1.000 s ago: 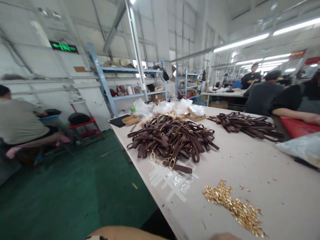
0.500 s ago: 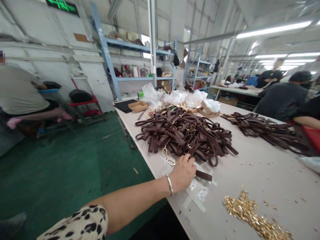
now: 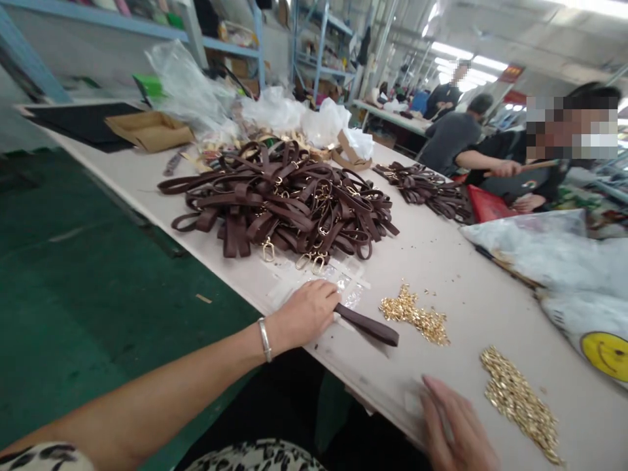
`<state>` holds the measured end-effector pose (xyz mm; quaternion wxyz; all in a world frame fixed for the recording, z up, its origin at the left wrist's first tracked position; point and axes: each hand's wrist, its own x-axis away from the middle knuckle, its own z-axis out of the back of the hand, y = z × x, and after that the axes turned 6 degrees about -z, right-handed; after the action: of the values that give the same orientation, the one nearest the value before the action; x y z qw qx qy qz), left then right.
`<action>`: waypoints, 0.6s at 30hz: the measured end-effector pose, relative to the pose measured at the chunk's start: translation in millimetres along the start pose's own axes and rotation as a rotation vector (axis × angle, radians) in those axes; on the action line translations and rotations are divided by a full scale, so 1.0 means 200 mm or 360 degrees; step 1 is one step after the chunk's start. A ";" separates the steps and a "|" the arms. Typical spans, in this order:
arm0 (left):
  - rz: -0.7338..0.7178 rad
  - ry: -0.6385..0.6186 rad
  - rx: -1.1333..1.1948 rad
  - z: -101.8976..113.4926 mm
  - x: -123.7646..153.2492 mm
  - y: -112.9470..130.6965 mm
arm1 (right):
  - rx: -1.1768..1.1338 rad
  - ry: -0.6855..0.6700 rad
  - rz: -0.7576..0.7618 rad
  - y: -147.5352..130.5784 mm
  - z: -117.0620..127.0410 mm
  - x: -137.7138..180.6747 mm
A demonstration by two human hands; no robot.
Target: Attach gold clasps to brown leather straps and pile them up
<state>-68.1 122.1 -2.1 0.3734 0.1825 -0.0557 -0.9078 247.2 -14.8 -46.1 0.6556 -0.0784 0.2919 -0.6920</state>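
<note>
My left hand [image 3: 310, 313], with a silver bangle at the wrist, is closed on a dark brown strap [image 3: 370, 325]. The strap's looped end sticks out to the right over the table. Just beyond the hand lies a clear plastic sheet [image 3: 350, 291] taped to the tabletop. A large heap of similar brown straps [image 3: 289, 203] with gold clasps and rings lies behind it. My right hand [image 3: 456, 422] is low at the table's near edge, blurred by motion, so its grip is unclear. Two piles of small gold metal pieces [image 3: 417, 314] lie nearest to it.
More brown straps [image 3: 426, 190] lie on the table's far right side. Plastic bags [image 3: 279, 108] and an open cardboard box [image 3: 150, 131] stand at the back. A white bag with a yellow smiley [image 3: 606, 353] is at the right. Co-workers [image 3: 540, 157] sit beyond the table.
The view has swung right and down. My left hand has drawn the strap towards the near edge, away from the heap. My right hand and a second gold pile have come into view.
</note>
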 end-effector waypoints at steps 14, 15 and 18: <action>0.0238 0.0031 -0.0127 0.10 0.21 -0.04 | 0.0617 0.0000 0.0500 -0.25 -0.30 -0.41; 0.0279 0.0074 -0.0023 0.12 0.22 -0.03 | 0.0628 0.0029 0.0505 -0.25 -0.31 -0.40; 0.0510 0.0313 0.0604 0.12 0.25 0.00 | 0.0594 0.0057 0.0573 -0.26 -0.34 -0.41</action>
<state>-109.9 85.4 6.1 0.4750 0.3253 -0.2166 -0.7884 180.6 81.3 -52.9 0.7661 0.1095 0.1799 -0.6073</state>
